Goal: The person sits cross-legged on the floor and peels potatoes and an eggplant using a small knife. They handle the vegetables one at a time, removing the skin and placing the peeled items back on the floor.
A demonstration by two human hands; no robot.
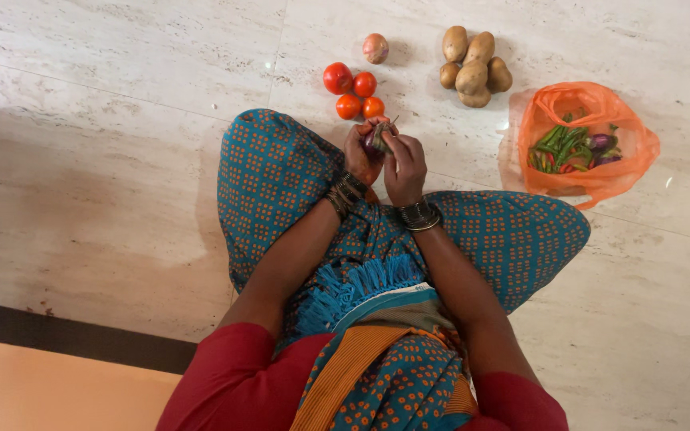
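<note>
Head view shows your left hand and right hand pinching one small purple aubergine together at upper centre. More wait in the orange plastic bag, upper right; red round tomatoes lie untouched above.

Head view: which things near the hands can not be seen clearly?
- Small purple vegetable: mostly covered by the left hand and right hand; its kind is uncertain.
- Orange bag: the greens inside are too small to count.
- Potatoes: piled, the lower ones partly hidden.
</note>
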